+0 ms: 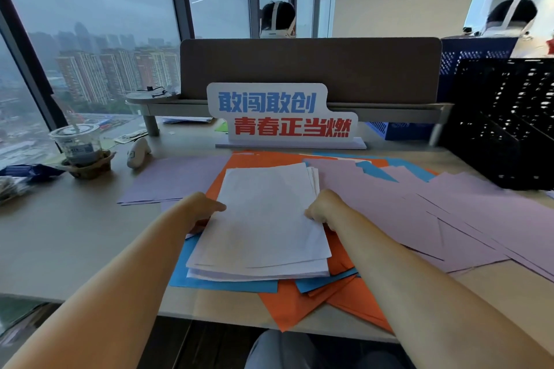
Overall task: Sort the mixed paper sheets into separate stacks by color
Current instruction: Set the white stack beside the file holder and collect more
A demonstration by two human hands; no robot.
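A stack of white sheets (263,219) lies in the middle of the desk on top of mixed orange sheets (299,305) and blue sheets (209,281). My left hand (204,207) grips the white stack's left edge, thumb on top. My right hand (322,208) grips its right edge with curled fingers. A lilac stack (174,180) lies to the left. Several lilac sheets (449,213) spread loosely to the right, with blue sheets (377,172) showing beneath them.
A lidded plastic cup (78,144) stands at the left with a white handheld device (138,153) beside it. A standing sign (281,117) sits behind the papers before a desk divider (311,69). A black mesh crate (509,123) stands at the right. The desk's front edge is close.
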